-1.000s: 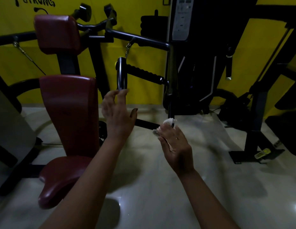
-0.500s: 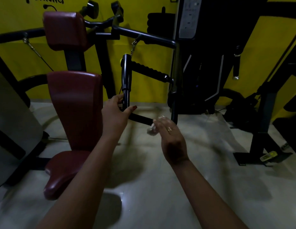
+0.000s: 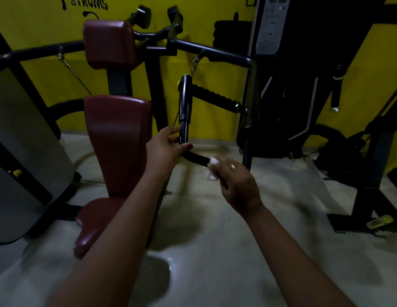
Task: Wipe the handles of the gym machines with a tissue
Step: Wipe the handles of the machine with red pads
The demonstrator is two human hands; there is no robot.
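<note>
A black upright handle bar (image 3: 185, 100) of the seated machine bends at its foot into a lower bar (image 3: 196, 158) running right. My left hand (image 3: 165, 149) grips the bar at this bend, thumb and fingers curled round it. My right hand (image 3: 235, 185) holds a crumpled white tissue (image 3: 212, 168) against the right end of the lower bar, which it hides. A ribbed black grip (image 3: 215, 96) slants off the upright bar higher up.
The dark red seat and backrest (image 3: 116, 140) stand just left of my left arm. A grey weight shroud (image 3: 22, 151) fills the far left. Black machine frames (image 3: 370, 173) stand at right, against a yellow wall (image 3: 38, 29). Pale tiled floor (image 3: 215, 251) lies below.
My left hand went from open in the air to gripping the bar's bend. My right hand brought the tissue forward onto the lower bar. The view has shifted closer.
</note>
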